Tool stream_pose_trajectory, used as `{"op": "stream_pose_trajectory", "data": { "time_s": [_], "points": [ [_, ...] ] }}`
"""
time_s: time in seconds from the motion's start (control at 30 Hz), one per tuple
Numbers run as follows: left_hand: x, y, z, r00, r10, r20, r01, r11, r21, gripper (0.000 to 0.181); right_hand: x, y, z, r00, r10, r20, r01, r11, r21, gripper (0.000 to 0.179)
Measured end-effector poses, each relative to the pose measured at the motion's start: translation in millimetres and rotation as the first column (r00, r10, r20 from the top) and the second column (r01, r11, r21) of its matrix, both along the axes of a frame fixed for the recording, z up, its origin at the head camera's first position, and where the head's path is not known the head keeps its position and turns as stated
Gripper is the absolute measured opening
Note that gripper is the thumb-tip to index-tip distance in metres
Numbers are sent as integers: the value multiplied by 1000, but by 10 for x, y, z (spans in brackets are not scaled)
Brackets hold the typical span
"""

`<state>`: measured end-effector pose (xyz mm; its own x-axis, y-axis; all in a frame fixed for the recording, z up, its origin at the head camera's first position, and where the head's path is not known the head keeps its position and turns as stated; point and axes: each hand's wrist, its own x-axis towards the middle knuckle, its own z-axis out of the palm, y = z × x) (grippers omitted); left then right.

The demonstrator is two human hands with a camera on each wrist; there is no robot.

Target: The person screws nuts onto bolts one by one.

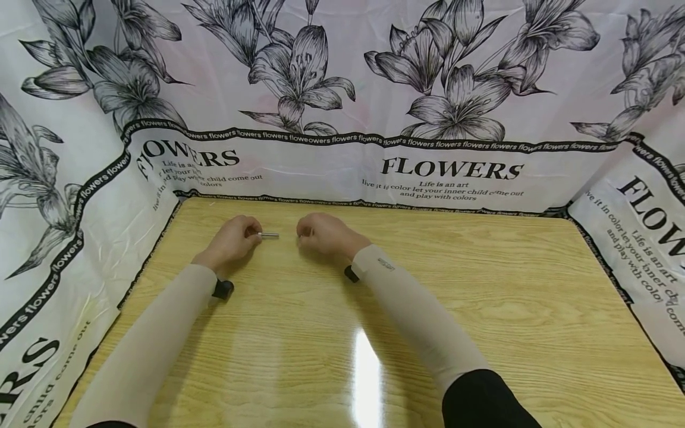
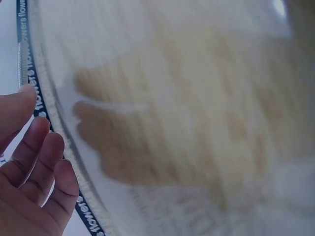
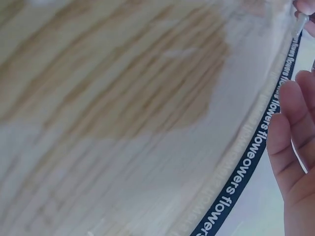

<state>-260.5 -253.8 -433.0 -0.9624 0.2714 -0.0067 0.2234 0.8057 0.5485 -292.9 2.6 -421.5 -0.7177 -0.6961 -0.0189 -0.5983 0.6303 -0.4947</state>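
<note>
My left hand [image 1: 233, 239] pinches a thin silver metal rod [image 1: 269, 235] between thumb and fingertips over the far left part of the table. The rod points right, toward my other hand. In the left wrist view its side looks finely ridged, like a screw thread, and the left hand [image 2: 39, 172] shows its other fingers loosely bent. Facing it across a small gap is my right hand [image 1: 329, 233], fingers bent inward. The right wrist view shows part of that right hand [image 3: 295, 147] but cuts off its thumb and fingertips, so anything small between them is hidden.
Beneath both hands lies a glossy wood-grain table [image 1: 481, 285] that reflects light. White cloth [image 1: 326, 169] printed with flowers and lettering hangs behind it and along both sides. A black lettered border [image 1: 374, 204] follows the table's far edge.
</note>
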Motion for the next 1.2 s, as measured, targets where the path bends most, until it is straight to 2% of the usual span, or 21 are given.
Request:
{"op": "stream_pose_trajectory", "data": {
  "time_s": [0.13,0.3,0.5,0.67,0.93,1.07,1.2],
  "points": [
    [45,70,47,1000,25,10,-25,999,31,10,34,75,16,1000,-22,-10,22,999,-28,23],
    [144,203,137,999,49,17,-50,996,71,12,101,190,36,999,-52,-14,50,995,-84,17],
    [241,390,211,998,11,-69,-6,998,67,10,203,325,72,999,-50,-22,45,986,-163,13],
    [317,546,222,994,-6,-107,15,996,87,9,290,454,72,998,-57,-13,53,971,-233,12],
    [457,758,215,991,-28,-128,47,987,151,8,453,689,46,995,-96,14,94,930,-355,13],
    [525,861,225,986,-47,-159,74,983,168,9,525,806,53,995,-102,23,102,910,-401,15],
    [572,955,227,979,-62,-195,98,979,181,9,572,906,39,993,-121,-8,106,892,-439,13]
  ]
}}
